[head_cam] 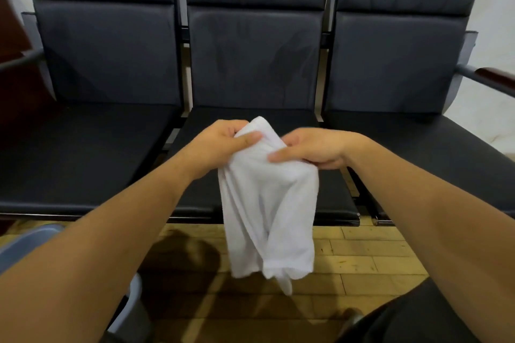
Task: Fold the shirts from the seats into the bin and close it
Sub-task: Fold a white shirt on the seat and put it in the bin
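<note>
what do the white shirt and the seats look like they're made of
White shirt: thin, matte knit fabric, probably cotton; it hangs limp in soft folds. Seats: dark padded upholstery, likely leather or faux leather, given the faint sheen and creases across the backrests.

Shirt (269, 203) held by both hands before the middle of three seats (250, 64), bin (33, 239) at lower left on floor (362, 253)

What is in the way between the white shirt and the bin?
Nothing visible. The left hand and right hand hold the shirt up; the bin sits low on the left, mostly hidden under the left forearm.
</note>
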A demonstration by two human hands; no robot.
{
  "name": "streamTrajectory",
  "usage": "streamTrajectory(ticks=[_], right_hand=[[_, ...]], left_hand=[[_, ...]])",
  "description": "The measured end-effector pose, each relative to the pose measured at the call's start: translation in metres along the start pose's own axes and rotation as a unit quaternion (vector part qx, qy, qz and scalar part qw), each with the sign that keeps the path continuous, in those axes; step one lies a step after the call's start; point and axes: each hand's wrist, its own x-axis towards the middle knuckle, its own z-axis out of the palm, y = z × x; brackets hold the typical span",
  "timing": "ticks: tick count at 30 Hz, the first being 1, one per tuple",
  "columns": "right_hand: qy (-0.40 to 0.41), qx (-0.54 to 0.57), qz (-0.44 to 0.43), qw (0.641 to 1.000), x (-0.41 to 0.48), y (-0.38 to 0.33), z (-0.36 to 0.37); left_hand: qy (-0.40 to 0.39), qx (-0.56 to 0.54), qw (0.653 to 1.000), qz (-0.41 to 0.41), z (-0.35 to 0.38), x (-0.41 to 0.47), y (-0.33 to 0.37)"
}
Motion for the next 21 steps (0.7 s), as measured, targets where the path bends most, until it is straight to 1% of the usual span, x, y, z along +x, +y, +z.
streamTrajectory(ticks=[2,3,4,6,9,11,13,15,16,17,19,20,21], right_hand=[[-0.079,-0.074,0.087,0.99,-0.003,0.015,-0.01],[-0.097,-0.125,0.118,0.98,-0.005,0.021,-0.016],[-0.095,-0.17,0.139,0.971,-0.007,0.025,-0.022],[-0.052,-0.227,0.159,0.959,-0.01,0.027,-0.037],[0.024,-0.264,0.175,0.948,-0.009,0.01,-0.063],[0.076,-0.335,0.178,0.922,0.005,-0.014,-0.08],[0.173,-0.403,0.129,0.889,0.028,-0.042,-0.093],[0.283,-0.397,0.052,0.871,0.063,-0.062,-0.101],[0.322,-0.386,0.032,0.864,0.083,-0.067,-0.103],[0.348,-0.378,0.036,0.857,0.101,-0.068,-0.101],[0.371,-0.35,0.079,0.856,0.126,-0.059,-0.085],[0.358,-0.336,0.112,0.864,0.129,-0.05,-0.072],[0.321,-0.328,0.146,0.876,0.126,-0.038,-0.057]], left_hand=[[0.07,-0.02,0.997,0.009,-0.009,0.0,-0.003],[0.106,-0.029,0.994,0.004,-0.013,0.001,-0.006],[0.137,-0.037,0.99,-0.007,-0.018,0.002,-0.009],[0.181,-0.041,0.982,-0.037,-0.025,0.003,-0.018],[0.217,-0.038,0.972,-0.081,-0.03,0.005,-0.034],[0.231,-0.044,0.966,-0.11,-0.031,0.01,-0.047],[0.26,-0.068,0.954,-0.131,-0.031,0.018,-0.059],[0.301,-0.104,0.936,-0.15,-0.034,0.029,-0.071],[0.323,-0.12,0.925,-0.16,-0.035,0.035,-0.077],[0.34,-0.13,0.914,-0.178,-0.037,0.039,-0.084],[0.357,-0.122,0.899,-0.222,-0.04,0.046,-0.1],[0.355,-0.102,0.896,-0.246,-0.042,0.048,-0.11],[0.347,-0.079,0.895,-0.268,-0.043,0.048,-0.119]])
